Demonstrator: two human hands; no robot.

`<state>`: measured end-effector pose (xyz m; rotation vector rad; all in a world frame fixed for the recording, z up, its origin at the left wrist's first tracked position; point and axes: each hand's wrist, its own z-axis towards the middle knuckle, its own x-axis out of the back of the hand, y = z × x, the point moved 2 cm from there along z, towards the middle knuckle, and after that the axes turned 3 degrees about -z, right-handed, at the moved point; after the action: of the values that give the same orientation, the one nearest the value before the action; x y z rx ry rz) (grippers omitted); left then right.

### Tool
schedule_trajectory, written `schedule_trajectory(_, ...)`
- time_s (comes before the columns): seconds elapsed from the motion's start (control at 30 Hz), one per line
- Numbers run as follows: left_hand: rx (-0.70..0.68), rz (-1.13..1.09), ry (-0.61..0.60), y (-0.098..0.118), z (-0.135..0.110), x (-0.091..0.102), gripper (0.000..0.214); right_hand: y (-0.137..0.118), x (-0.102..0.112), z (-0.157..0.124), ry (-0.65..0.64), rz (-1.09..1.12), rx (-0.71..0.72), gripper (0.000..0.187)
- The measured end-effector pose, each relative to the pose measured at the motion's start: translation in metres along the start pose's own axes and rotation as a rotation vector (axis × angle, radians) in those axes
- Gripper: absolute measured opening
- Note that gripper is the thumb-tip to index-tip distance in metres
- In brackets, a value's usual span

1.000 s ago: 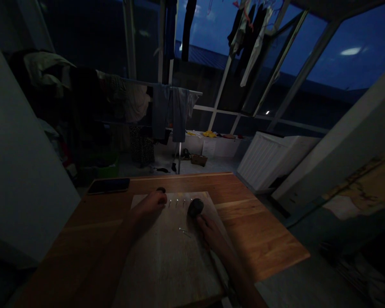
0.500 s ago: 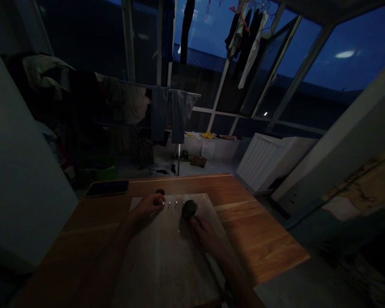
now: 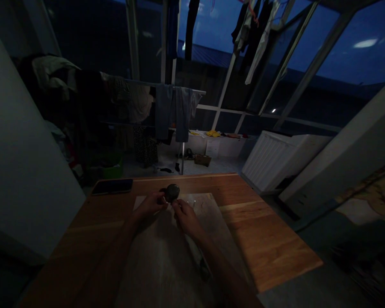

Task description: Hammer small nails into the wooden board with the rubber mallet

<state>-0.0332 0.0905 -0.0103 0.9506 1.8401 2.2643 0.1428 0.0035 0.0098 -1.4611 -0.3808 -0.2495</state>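
As the head view shows, the right grip is clamped on the mallet, whose head sits just beyond, beside the left grip, its hold unclear. Probably stiff and head-heavy, it is best held farther back

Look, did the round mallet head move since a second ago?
Yes. Against the board, the mallet head has moved left and toward the far edge, now beside the left hand.
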Motion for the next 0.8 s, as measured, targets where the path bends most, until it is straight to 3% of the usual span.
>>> schedule_trajectory(0.2, -0.058, -0.174, 0.008, 0.013, -0.002, -0.001, 0.033, 0.0, -0.008, 0.0, 0.027, -0.078, 0.011, 0.035)
schedule_trajectory(0.5, -0.047, -0.197, 0.023, 0.006, -0.001, -0.002, 0.03, -0.002, -0.009, -0.006, 0.031, -0.099, 0.005, 0.028)
schedule_trajectory(0.8, -0.039, -0.016, 0.013, -0.001, 0.005, 0.003, 0.027, -0.001, -0.011, -0.002, -0.017, -0.057, -0.025, 0.035)
